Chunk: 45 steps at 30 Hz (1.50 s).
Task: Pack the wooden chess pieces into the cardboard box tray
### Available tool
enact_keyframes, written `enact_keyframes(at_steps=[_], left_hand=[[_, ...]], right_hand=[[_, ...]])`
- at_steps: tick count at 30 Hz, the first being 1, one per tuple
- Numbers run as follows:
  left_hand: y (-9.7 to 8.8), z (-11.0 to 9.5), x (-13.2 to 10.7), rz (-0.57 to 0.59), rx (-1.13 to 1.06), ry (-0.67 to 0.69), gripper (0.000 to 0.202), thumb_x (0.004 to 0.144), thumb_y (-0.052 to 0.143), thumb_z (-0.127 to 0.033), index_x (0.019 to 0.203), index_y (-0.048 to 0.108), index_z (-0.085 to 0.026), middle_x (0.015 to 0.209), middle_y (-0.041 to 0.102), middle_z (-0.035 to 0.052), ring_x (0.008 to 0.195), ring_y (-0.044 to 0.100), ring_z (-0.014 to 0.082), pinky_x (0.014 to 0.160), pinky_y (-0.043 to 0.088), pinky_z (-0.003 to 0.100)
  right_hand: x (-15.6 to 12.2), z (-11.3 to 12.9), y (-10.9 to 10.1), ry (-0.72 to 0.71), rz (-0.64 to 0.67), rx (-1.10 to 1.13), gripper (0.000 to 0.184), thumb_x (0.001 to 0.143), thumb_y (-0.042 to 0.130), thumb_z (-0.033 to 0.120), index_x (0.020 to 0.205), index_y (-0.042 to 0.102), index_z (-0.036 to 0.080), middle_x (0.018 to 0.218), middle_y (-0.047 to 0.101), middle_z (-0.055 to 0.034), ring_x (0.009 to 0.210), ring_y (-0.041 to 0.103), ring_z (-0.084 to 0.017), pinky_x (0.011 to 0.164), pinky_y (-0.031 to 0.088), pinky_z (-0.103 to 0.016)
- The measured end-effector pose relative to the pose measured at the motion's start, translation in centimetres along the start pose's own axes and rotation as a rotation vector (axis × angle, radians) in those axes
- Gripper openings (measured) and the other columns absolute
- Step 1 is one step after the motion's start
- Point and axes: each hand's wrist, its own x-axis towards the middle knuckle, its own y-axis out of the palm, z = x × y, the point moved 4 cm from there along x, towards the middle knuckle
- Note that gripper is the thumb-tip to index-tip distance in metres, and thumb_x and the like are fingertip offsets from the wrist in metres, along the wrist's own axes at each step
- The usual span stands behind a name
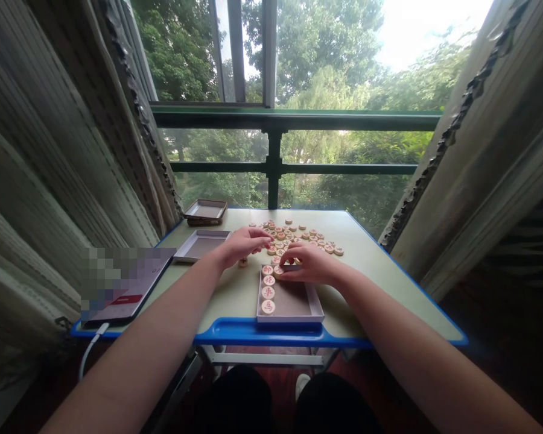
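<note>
Round wooden xiangqi pieces (279,235) with red and dark characters lie in a loose pile in the middle of the table. Below the pile sits a shallow open box (296,302), where a column of red-marked pieces (268,292) runs along the left wall. My right hand (310,262) reaches over the box's far edge, its fingers closed on a xiangqi piece (279,272) beside the top of that column. At the pile's left side, my left hand (247,244) has its fingertips pinched together; what lies between them is too small to make out.
One piece (243,263) lies apart, under my left wrist. An open tray (201,246) and stacked brown trays (206,210) stand at the left. A tablet (138,289) with a white cable (93,345) rests at the table's (389,301) left edge. Curtains flank the window.
</note>
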Motion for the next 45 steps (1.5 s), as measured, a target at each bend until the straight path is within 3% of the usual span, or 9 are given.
enact_keyframes(at_steps=[5, 8, 12, 15, 19, 24, 32, 39, 45], left_hand=[[0.1, 0.2, 0.1, -0.002, 0.133, 0.015, 0.035, 0.067, 0.063, -0.038, 0.091, 0.068, -0.013, 0.074, 0.067, 0.0054, 0.056, 0.049, 0.0093, 0.054, 0.038, 0.024], [-0.5, 0.6, 0.5, -0.076, 0.361, 0.097, 0.029, 0.072, 0.057, -0.034, 0.090, 0.068, -0.014, 0.081, 0.068, 0.0060, 0.070, 0.056, 0.0143, 0.067, 0.044, 0.028], [-0.8, 1.1, 0.9, -0.128, 0.844, 0.258, 0.023, 0.073, 0.053, -0.024, 0.086, 0.071, -0.020, 0.094, 0.069, 0.0048, 0.090, 0.055, 0.0209, 0.086, 0.042, 0.034], [-0.7, 1.4, 1.0, -0.132, 1.003, 0.316, 0.024, 0.075, 0.052, -0.024, 0.088, 0.071, -0.023, 0.100, 0.067, 0.0037, 0.097, 0.053, 0.0233, 0.091, 0.040, 0.036], [-0.6, 1.7, 1.0, -0.082, 1.014, 0.359, 0.024, 0.077, 0.050, -0.026, 0.091, 0.070, -0.024, 0.102, 0.066, 0.0028, 0.098, 0.055, 0.0204, 0.092, 0.040, 0.033], [-0.6, 1.9, 1.3, -0.034, 1.010, 0.369, 0.025, 0.078, 0.049, -0.024, 0.095, 0.068, -0.021, 0.096, 0.067, 0.0047, 0.089, 0.058, 0.0187, 0.080, 0.045, 0.028], [-0.7, 1.7, 0.9, -0.145, 1.094, 0.286, 0.024, 0.078, 0.051, -0.035, 0.090, 0.071, -0.027, 0.099, 0.067, 0.0047, 0.095, 0.053, 0.0272, 0.083, 0.039, 0.039], [-0.7, 1.8, 1.0, -0.150, 1.087, 0.207, 0.034, 0.079, 0.051, -0.029, 0.110, 0.063, -0.027, 0.102, 0.068, 0.0072, 0.098, 0.054, 0.0290, 0.085, 0.034, 0.043], [-0.4, 1.5, 0.8, -0.100, 1.046, 0.218, 0.026, 0.082, 0.049, -0.033, 0.098, 0.068, -0.028, 0.103, 0.068, 0.0043, 0.103, 0.054, 0.0261, 0.088, 0.031, 0.040]], right_hand=[[-0.1, 0.1, -0.4, 0.018, 0.001, -0.018, 0.021, 0.071, 0.066, 0.038, 0.082, 0.067, 0.020, 0.082, 0.061, -0.0027, 0.079, 0.054, -0.015, 0.071, 0.042, -0.026], [-0.1, -0.6, -1.0, 0.082, -0.015, -0.056, 0.021, 0.071, 0.065, 0.035, 0.086, 0.067, 0.020, 0.081, 0.061, -0.0024, 0.075, 0.053, -0.015, 0.068, 0.041, -0.025], [-0.3, -2.7, -2.1, 0.331, -0.163, -0.185, 0.017, 0.076, 0.053, 0.023, 0.086, 0.068, 0.020, 0.083, 0.062, -0.0033, 0.074, 0.054, -0.015, 0.067, 0.040, -0.025], [-0.6, -4.2, -2.2, 0.507, -0.201, -0.265, 0.022, 0.077, 0.049, 0.022, 0.089, 0.068, 0.021, 0.091, 0.062, -0.0043, 0.074, 0.055, -0.015, 0.065, 0.039, -0.024], [-0.5, -4.6, -1.7, 0.522, -0.128, -0.273, 0.021, 0.076, 0.051, 0.026, 0.085, 0.070, 0.023, 0.095, 0.063, -0.0040, 0.076, 0.056, -0.014, 0.064, 0.039, -0.023], [-0.8, -4.7, -2.6, 0.553, -0.152, -0.270, 0.023, 0.077, 0.047, 0.022, 0.083, 0.070, 0.022, 0.093, 0.065, -0.0034, 0.078, 0.056, -0.015, 0.064, 0.038, -0.022], [-1.0, -5.3, -2.3, 0.584, -0.077, -0.283, 0.022, 0.073, 0.051, 0.027, 0.085, 0.069, 0.022, 0.090, 0.065, -0.0047, 0.073, 0.055, -0.015, 0.059, 0.036, -0.023], [-1.1, -5.6, -2.4, 0.550, -0.105, -0.301, 0.023, 0.076, 0.047, 0.024, 0.080, 0.069, 0.020, 0.087, 0.065, -0.0046, 0.076, 0.055, -0.015, 0.063, 0.037, -0.023], [-1.1, -5.5, -2.5, 0.564, -0.135, -0.291, 0.023, 0.077, 0.048, 0.025, 0.089, 0.068, 0.020, 0.096, 0.062, -0.0061, 0.078, 0.056, -0.015, 0.067, 0.038, -0.023]])
